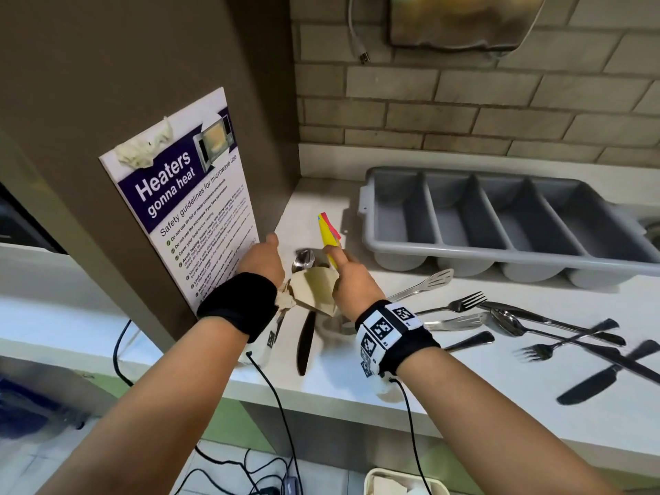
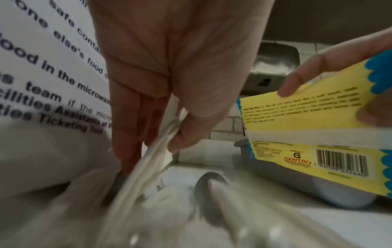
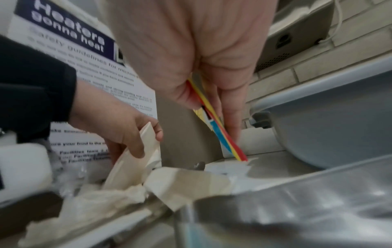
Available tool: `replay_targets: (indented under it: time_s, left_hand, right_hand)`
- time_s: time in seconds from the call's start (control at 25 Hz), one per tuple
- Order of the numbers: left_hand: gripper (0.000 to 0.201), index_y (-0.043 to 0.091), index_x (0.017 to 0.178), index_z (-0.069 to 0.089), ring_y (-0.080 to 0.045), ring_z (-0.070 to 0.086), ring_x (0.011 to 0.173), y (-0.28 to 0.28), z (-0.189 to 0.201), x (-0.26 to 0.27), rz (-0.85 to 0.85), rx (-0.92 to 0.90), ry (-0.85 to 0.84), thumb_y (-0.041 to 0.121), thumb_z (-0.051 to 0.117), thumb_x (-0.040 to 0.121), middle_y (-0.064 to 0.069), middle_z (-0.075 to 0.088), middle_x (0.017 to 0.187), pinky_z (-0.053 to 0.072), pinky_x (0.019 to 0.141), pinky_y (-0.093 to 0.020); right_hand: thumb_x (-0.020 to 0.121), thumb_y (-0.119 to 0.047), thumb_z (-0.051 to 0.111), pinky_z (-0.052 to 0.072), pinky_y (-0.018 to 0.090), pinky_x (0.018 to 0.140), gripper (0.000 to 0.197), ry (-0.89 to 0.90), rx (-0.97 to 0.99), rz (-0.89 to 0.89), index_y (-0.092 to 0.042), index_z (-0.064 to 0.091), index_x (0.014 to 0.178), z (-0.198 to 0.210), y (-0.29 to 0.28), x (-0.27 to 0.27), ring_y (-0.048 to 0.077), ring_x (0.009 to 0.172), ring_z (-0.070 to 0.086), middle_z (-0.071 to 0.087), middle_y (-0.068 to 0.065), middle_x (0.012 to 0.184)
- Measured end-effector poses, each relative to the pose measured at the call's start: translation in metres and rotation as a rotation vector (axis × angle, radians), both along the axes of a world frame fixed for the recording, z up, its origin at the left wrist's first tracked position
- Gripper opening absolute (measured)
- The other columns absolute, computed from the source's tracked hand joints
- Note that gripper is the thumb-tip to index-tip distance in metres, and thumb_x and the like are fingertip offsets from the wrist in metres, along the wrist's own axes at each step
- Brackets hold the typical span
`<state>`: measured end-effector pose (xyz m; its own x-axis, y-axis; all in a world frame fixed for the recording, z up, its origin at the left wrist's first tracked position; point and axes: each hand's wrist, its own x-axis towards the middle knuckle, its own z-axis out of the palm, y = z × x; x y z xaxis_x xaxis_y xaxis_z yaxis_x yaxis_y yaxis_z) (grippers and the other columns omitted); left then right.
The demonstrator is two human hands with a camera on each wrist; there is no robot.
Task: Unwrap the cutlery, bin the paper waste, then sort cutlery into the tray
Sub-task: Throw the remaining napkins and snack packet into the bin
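Left hand pinching napkin, right hand pinching upright yellow wrapper

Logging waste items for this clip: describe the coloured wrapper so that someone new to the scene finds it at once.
Start at the grey cutlery tray on the white counter, then look just off its left end. There the right hand pinches a flat yellow wrapper with red edging, upright; the other paper nearby is plain beige.

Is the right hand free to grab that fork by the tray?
Probably not yet: the right hand is pinching a yellow wrapper. The fork lies uncovered just to its right, so only that wrapper hinders it.
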<state>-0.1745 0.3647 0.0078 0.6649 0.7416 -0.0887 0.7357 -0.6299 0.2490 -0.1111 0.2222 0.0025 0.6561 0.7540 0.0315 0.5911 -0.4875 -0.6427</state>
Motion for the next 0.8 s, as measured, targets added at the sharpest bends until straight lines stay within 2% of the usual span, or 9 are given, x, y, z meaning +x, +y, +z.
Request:
replay_targets:
  time_s: [0.12, 0.2, 0.28, 0.36, 0.44, 0.48, 0.56, 0.68, 0.8]
  left_hand:
    - [0.042, 0.01, 0.123, 0.045, -0.038, 0.06, 0.102, -0.006, 0.022, -0.006, 0.047, -0.01, -0.277, -0.005, 0.047, 0.084, -0.022, 0.06, 0.112, 0.05, 0.082, -0.042]
    - [0.042, 0.015, 0.121, 0.05, -0.036, 0.06, 0.099, -0.019, 0.039, -0.011, 0.076, -0.051, -0.53, -0.004, 0.051, 0.083, -0.02, 0.06, 0.11, 0.05, 0.083, -0.041]
    - [0.038, 0.016, 0.117, 0.052, -0.027, 0.058, 0.092, -0.037, 0.054, -0.017, 0.117, -0.133, -0.738, -0.001, 0.057, 0.083, -0.015, 0.059, 0.109, 0.048, 0.08, -0.032]
    - [0.03, 0.018, 0.109, 0.052, -0.016, 0.053, 0.083, -0.061, 0.063, -0.022, 0.149, -0.21, -0.852, 0.005, 0.062, 0.084, -0.007, 0.056, 0.109, 0.044, 0.072, -0.019]
    - [0.025, 0.02, 0.097, 0.049, -0.007, 0.05, 0.065, -0.089, 0.064, -0.024, 0.103, -0.242, -0.913, 0.009, 0.066, 0.082, 0.0, 0.055, 0.098, 0.038, 0.056, -0.003]
    - [0.025, 0.019, 0.094, 0.047, -0.002, 0.047, 0.057, -0.108, 0.063, -0.026, 0.065, -0.25, -0.923, 0.009, 0.066, 0.081, 0.003, 0.053, 0.09, 0.038, 0.051, -0.002]
    - [0.023, 0.02, 0.091, 0.048, 0.001, 0.049, 0.052, -0.148, 0.055, -0.028, 0.003, -0.307, -0.953, 0.009, 0.066, 0.082, 0.007, 0.052, 0.085, 0.039, 0.051, -0.003]
    - [0.019, 0.029, 0.087, 0.052, -0.007, 0.048, 0.061, -0.21, 0.031, -0.033, -0.029, -0.419, -0.941, 0.012, 0.059, 0.085, 0.008, 0.054, 0.077, 0.044, 0.063, -0.02]
    - [0.022, 0.027, 0.085, 0.054, -0.002, 0.04, 0.049, -0.263, -0.001, -0.043, -0.004, -0.51, -0.865, 0.006, 0.05, 0.086, 0.009, 0.047, 0.063, 0.038, 0.053, -0.015]
  right_hand:
    - [0.075, 0.017, 0.036, 0.044, 0.031, 0.095, 0.067, -0.028, 0.193, 0.0, -0.019, 0.043, 0.132, 0.015, -0.016, 0.0, 0.032, 0.114, 0.054, 0.045, 0.012, 0.139]
    - [0.075, 0.015, 0.038, 0.043, 0.025, 0.09, 0.065, -0.041, 0.278, -0.015, -0.017, 0.045, 0.131, 0.025, -0.031, 0.002, 0.032, 0.109, 0.056, 0.049, 0.013, 0.134]
    - [0.074, 0.013, 0.041, 0.039, 0.017, 0.079, 0.062, -0.066, 0.376, -0.039, -0.013, 0.049, 0.129, 0.031, -0.049, 0.005, 0.031, 0.095, 0.058, 0.055, 0.016, 0.127]
    - [0.071, 0.01, 0.043, 0.035, 0.009, 0.07, 0.056, -0.11, 0.498, -0.06, -0.008, 0.056, 0.122, 0.034, -0.073, 0.006, 0.02, 0.079, 0.054, 0.061, 0.018, 0.116]
    - [0.069, 0.011, 0.045, 0.036, 0.001, 0.07, 0.053, -0.136, 0.597, -0.099, -0.007, 0.061, 0.116, 0.035, -0.103, 0.008, 0.005, 0.079, 0.049, 0.064, 0.014, 0.11]
    - [0.069, 0.012, 0.045, 0.036, -0.002, 0.072, 0.052, -0.137, 0.636, -0.126, -0.006, 0.062, 0.114, 0.035, -0.123, 0.007, 0.001, 0.08, 0.048, 0.063, 0.009, 0.107]
    - [0.069, 0.012, 0.045, 0.04, 0.001, 0.072, 0.05, -0.144, 0.701, -0.193, -0.006, 0.063, 0.112, 0.033, -0.166, 0.005, 0.0, 0.079, 0.048, 0.06, 0.002, 0.098]
    - [0.072, 0.005, 0.045, 0.048, 0.021, 0.074, 0.046, -0.118, 0.76, -0.266, -0.014, 0.06, 0.112, 0.018, -0.234, -0.006, 0.001, 0.079, 0.051, 0.058, -0.01, 0.098]
    - [0.072, -0.005, 0.044, 0.048, 0.024, 0.082, 0.043, -0.029, 0.778, -0.293, -0.023, 0.054, 0.11, -0.01, -0.293, -0.021, -0.001, 0.09, 0.056, 0.057, -0.016, 0.104]
